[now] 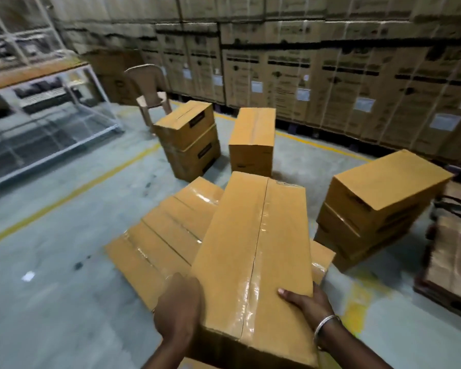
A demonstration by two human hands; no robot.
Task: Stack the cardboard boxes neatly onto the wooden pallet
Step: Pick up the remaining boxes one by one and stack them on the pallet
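Observation:
I hold a long taped cardboard box (256,251) lengthwise in front of me, lifted off the floor. My left hand (180,307) grips its near left edge and my right hand (306,304) grips its near right edge, thumb on top. Beneath and left of it lies a row of several flat boxes (160,235). A stack of boxes (375,206) stands to the right. Further back stand a two-box stack (189,139) and a tall upright box (252,139). A pallet (453,251) shows at the right edge, its wood hidden under a brown load.
A wall of large cartons (330,75) runs along the back. A plastic chair (151,94) stands at the back left. Metal shelving (37,107) fills the left side. Yellow lines (72,190) cross the grey concrete floor.

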